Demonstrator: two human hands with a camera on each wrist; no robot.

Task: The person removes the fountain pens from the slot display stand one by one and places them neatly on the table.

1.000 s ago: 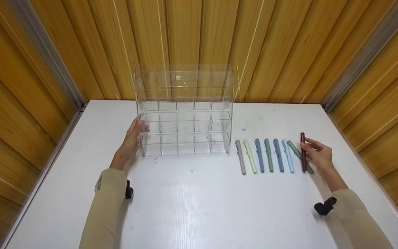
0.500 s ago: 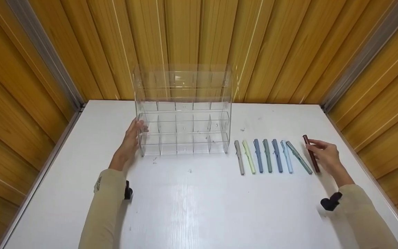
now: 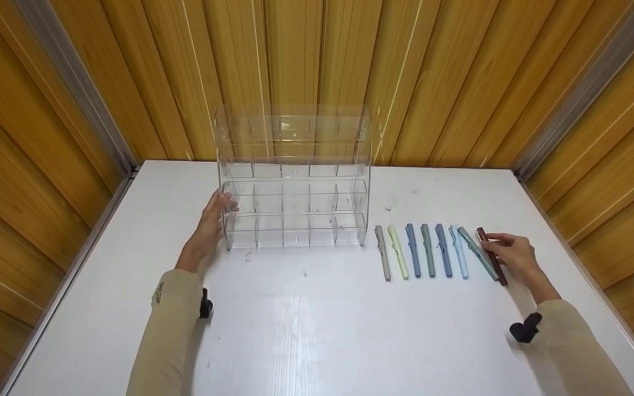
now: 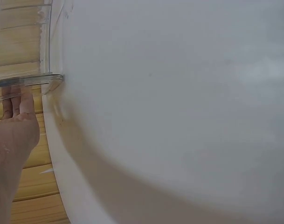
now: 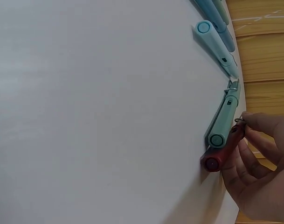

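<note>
My right hand point(image 3: 515, 254) pinches a dark red pen point(image 3: 497, 270) between thumb and fingers at the right end of a row of pens. The pen lies slanted, close alongside a green pen point(image 3: 477, 253); in the right wrist view the red pen's point(image 5: 221, 155) round end shows right beside the green one's point(image 5: 222, 123). At the left, my left hand point(image 3: 207, 225) holds the side of a clear plastic organizer point(image 3: 295, 220), which stands upright with tiers of small compartments. The left wrist view shows several fingers point(image 4: 26, 100) at its edge.
Left of the green pen lie several more: light blue point(image 3: 458, 252), dark blue point(image 3: 443, 250), green point(image 3: 428, 250), blue point(image 3: 414, 250), yellow-green point(image 3: 398, 252) and grey point(image 3: 383, 253). Wood-patterned walls point(image 3: 432, 82) enclose the white table point(image 3: 350, 341) at the back and sides.
The red pen, earlier over the green pen, went right of it, then came down and left to lie close beside it. My left hand stays on the organizer.
</note>
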